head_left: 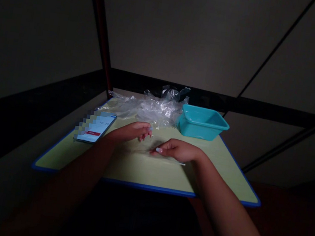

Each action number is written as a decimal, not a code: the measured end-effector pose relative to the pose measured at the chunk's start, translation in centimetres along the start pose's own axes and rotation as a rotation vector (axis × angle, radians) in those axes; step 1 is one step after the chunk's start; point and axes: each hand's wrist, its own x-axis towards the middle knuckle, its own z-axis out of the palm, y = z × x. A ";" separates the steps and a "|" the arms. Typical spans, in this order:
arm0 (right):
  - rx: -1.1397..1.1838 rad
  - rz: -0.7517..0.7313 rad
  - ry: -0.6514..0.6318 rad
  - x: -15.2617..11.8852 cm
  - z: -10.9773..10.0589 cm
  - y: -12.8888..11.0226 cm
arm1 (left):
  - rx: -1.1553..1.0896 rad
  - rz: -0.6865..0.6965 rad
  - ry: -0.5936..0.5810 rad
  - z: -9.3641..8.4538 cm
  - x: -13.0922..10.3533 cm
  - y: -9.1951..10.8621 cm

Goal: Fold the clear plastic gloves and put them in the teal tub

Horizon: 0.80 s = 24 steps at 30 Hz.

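Above the middle of the table, my left hand [141, 130] has its fingers curled together. Whether anything sits in them is too small to tell. My right hand [178, 150] faces it from the right, thumb pressed against the fingers. It pinches a thin clear plastic sheet, perhaps a bag [169, 159], blurred and hard to see against the tabletop. Its edge runs below both hands, with a bright tip just under my right wrist. Behind the hands lies a crumpled heap of clear plastic bags [149, 109].
A turquoise plastic basin [199, 131] stands at the back right of the pale yellow table [149, 175], which has a blue rim. A phone [97, 127] with a lit screen lies at the left, beside my left forearm. Dark wall panels rise behind the table.
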 end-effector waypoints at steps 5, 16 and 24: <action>0.083 0.010 0.049 0.6 -0.6 1.0 | 0.065 -0.081 -0.077 1.1 0.1 0.1; 0.401 -0.017 0.192 1.7 -0.9 2.0 | 0.133 -0.183 -0.094 -0.3 -0.5 0.1; 0.443 -0.063 0.182 1.9 -1.1 2.6 | 0.184 -0.208 -0.028 -2.0 -0.8 0.3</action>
